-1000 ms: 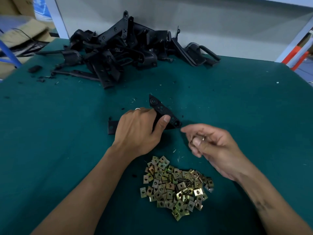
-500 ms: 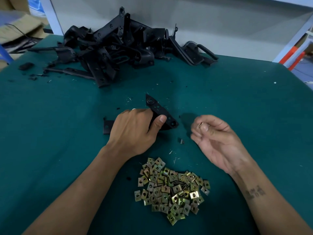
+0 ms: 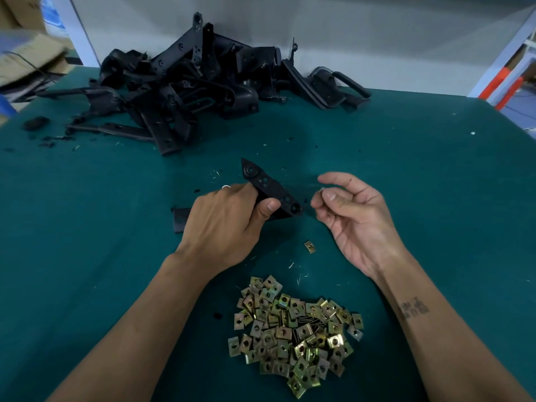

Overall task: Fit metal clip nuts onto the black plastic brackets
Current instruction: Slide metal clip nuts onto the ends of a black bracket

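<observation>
My left hand (image 3: 223, 219) grips a black plastic bracket (image 3: 269, 188) at mid-table, thumb pressed on its face, one end poking out left of my wrist. My right hand (image 3: 351, 216) hovers just right of the bracket's lower tip, fingers curled, thumb and forefinger pinching a small metal clip nut (image 3: 321, 190) that barely shows. One loose clip nut (image 3: 309, 246) lies on the green mat between my hands. A heap of brass-coloured clip nuts (image 3: 293, 332) sits near the front edge between my forearms.
A tangled pile of black plastic brackets (image 3: 185, 91) fills the back left of the green table (image 3: 435, 198), against a grey wall. Black scraps (image 3: 36, 123) and small shavings dot the mat. Cardboard boxes (image 3: 26, 56) stand beyond the left edge.
My right hand rose and moved toward the bracket's tip. A single clip nut dropped onto the mat between my hands. My left hand kept its hold on the bracket.
</observation>
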`<state>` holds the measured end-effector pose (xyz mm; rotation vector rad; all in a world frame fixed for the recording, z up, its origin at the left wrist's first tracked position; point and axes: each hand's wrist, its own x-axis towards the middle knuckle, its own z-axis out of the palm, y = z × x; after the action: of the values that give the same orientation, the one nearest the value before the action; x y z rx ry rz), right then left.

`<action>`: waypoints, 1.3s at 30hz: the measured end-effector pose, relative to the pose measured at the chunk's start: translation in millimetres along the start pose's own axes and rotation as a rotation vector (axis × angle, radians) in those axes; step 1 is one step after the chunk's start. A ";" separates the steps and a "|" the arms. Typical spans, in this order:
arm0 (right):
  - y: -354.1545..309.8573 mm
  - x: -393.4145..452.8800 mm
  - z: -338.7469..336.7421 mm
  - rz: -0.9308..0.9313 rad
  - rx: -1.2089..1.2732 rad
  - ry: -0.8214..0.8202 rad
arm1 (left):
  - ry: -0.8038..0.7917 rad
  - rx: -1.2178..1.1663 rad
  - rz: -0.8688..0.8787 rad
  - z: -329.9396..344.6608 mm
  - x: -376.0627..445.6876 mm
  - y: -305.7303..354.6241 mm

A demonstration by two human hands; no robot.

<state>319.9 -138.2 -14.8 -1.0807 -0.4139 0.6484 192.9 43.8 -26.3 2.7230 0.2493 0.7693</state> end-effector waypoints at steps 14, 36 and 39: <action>11.1 13.2 1.9 -0.059 -0.073 0.008 | -0.094 0.051 0.042 6.9 18.2 -8.0; 11.3 10.5 14.3 -0.059 -0.076 0.140 | -0.071 0.088 0.019 6.2 14.3 -3.2; 10.9 9.4 16.0 -0.062 -0.079 0.155 | -0.068 0.085 0.019 6.2 14.2 -3.7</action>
<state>314.2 -117.7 -17.9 -1.1796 -0.3395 0.4933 207.8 49.3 -25.7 2.8287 0.2470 0.6849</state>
